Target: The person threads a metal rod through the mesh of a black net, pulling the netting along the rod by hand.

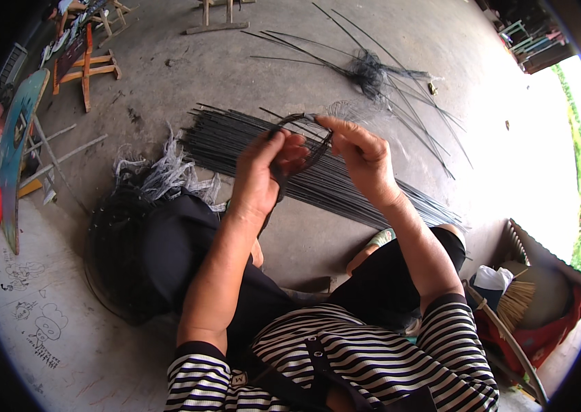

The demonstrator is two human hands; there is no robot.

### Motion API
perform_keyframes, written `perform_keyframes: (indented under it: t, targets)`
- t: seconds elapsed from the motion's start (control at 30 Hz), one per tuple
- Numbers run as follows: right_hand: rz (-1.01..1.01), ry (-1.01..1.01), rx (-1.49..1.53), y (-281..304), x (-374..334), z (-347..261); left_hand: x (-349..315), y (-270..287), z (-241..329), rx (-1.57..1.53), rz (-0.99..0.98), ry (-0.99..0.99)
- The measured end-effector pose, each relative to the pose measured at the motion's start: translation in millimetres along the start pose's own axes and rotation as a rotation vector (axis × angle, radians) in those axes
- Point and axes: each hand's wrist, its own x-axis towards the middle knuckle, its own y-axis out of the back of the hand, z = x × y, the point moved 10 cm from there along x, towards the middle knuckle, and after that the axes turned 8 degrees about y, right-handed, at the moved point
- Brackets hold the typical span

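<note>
1. Both hands hold a thin dark bent strip (302, 141), curved into a loop, up in the air over the grey concrete floor (249, 62).
2. The loop's long side runs from the lower left up to the top, then bends down to the right.
3. The left hand (263, 172) is closed round the lower part of the strip, fingers curled, back of the hand facing us.
4. The right hand (362, 154) pinches the top of the loop with its fingertips, pointing left.
5. Both forearms reach up and away from the body and lean toward each other.
6. Under the hands lies a long bundle of straight dark sticks (345, 185), running from upper left to lower right.
7. A round dark woven basket (118, 254) sits by the left knee.
</note>
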Motion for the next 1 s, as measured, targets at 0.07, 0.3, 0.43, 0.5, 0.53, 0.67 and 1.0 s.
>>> perform_keyframes:
  t: [0.07,0.3,0.43,0.5,0.53,0.67,1.0]
  targets:
    - [-0.043,0.228,-0.172,-1,0,-21,-1,17,14,0.045,0.135,-0.051]
    - [-0.065,0.108,-0.149,-17,3,-7,2,-2,-16,-0.046,-0.026,0.12]
    - [-0.044,0.072,-0.067,-7,5,-4,-1,-8,2,-0.093,-0.134,0.036]
    - [-0.066,0.265,-0.188,-8,4,-20,0,21,19,0.007,0.103,-0.073]
    - [-0.123,0.197,-0.187,-15,4,-12,1,19,21,0.0,0.05,-0.073]
    - [-0.141,0.321,-0.354,-29,2,-22,4,22,16,0.061,0.039,-0.116]
    - [-0.128,0.069,-0.083,-11,8,-3,2,17,16,-0.046,0.028,-0.05]
